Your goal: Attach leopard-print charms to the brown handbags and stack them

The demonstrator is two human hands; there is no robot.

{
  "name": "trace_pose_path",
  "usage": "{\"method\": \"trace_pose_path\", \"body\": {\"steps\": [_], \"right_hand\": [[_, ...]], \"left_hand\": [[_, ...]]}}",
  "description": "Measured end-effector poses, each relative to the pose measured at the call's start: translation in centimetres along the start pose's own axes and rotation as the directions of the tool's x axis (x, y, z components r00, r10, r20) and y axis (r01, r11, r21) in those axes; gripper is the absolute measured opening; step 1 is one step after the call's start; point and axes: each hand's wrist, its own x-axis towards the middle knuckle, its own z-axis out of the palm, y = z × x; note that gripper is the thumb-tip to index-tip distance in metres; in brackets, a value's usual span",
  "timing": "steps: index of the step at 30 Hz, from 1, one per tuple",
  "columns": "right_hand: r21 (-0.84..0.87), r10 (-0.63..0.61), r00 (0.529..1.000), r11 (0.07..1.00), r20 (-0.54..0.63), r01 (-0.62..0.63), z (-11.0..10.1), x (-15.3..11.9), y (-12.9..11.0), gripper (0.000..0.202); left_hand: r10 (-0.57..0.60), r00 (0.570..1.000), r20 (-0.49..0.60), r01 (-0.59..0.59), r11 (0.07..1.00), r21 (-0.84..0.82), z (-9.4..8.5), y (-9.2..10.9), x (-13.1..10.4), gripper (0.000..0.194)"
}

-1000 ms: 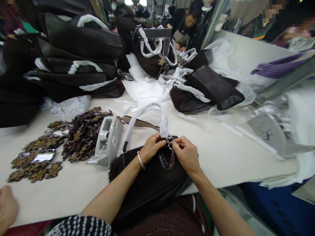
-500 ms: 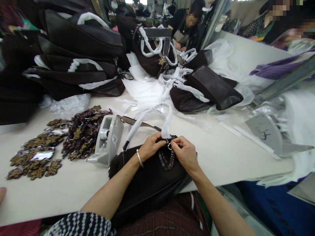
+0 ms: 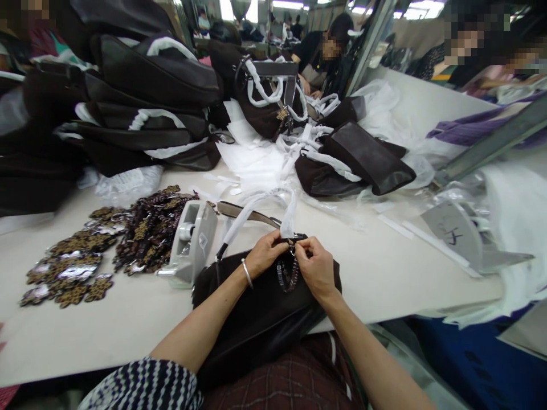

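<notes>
Under hands: dark bag, white-wrapped handle, braided strap.

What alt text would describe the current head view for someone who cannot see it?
Left hand and right hand pinch at the top of a braided strap on a dark handbag, at a pale table. Patterned charms and a grey device lie to the left; more dark bags are stacked behind.
</notes>
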Motion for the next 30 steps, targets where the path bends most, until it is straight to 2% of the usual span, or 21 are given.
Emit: {"method": "trace_pose_path", "body": {"steps": [5,8,11,12,14,17,19,22,25,28,30], "right_hand": [[-0.021,-0.045,0.999,0.999,-0.023,0.045,0.4,0.3,0.1,0.011],[0.014,-0.008,0.998,1.000,-0.062,0.009,0.5,0.4,0.0,0.011],[0.127,0.065,0.995,0.990,-0.077,-0.055,0.2,0.4,-0.2,0.015],[0.155,0.102,0.994,0.983,-0.048,-0.093,-0.1,0.4,-0.2,0.018],[0.172,0.192,0.978,0.964,0.088,-0.204,-0.9,0.7,0.0,0.023],[0.165,0.325,0.884,0.904,0.335,-0.395,-2.2,1.6,0.3,0.020],[0.186,0.363,0.834,0.864,0.416,-0.468,-2.7,2.2,0.4,0.018],[0.235,0.372,0.813,0.829,0.448,-0.508,-2.8,2.6,0.4,0.023],[0.312,0.389,0.814,0.783,0.431,-0.539,-1.8,2.0,0.3,0.033],[0.359,0.403,0.827,0.761,0.392,-0.541,-0.6,0.9,0.4,0.038],[0.350,0.396,0.827,0.768,0.398,-0.536,-0.2,0.2,0.6,0.037]], "left_hand": [[-0.009,1.000,0.025,0.009,1.000,0.015,-0.1,0.1,-0.2,0.021],[0.021,1.000,-0.004,-0.020,0.995,0.097,0.0,0.3,-0.4,0.020],[-0.009,0.998,-0.057,0.016,0.991,0.130,0.3,0.5,-0.4,0.016],[-0.020,0.998,-0.067,0.028,0.993,0.114,0.4,0.5,-0.4,0.016],[-0.028,0.997,-0.067,0.032,0.997,0.069,0.5,0.5,-0.3,0.017],[-0.022,0.998,-0.060,0.025,0.998,0.049,0.6,0.6,-0.3,0.018],[-0.017,0.998,-0.053,0.020,0.998,0.057,0.7,0.8,-0.4,0.019],[-0.015,0.999,-0.044,0.018,0.998,0.060,0.8,1.4,-0.3,0.018],[-0.070,0.992,-0.103,0.081,0.991,0.106,0.8,2.1,0.0,0.015],[-0.175,0.966,-0.191,0.195,0.976,0.096,0.8,2.4,0.1,0.017],[-0.278,0.943,-0.182,0.287,0.957,0.027,0.8,2.3,-0.3,0.020]]}}
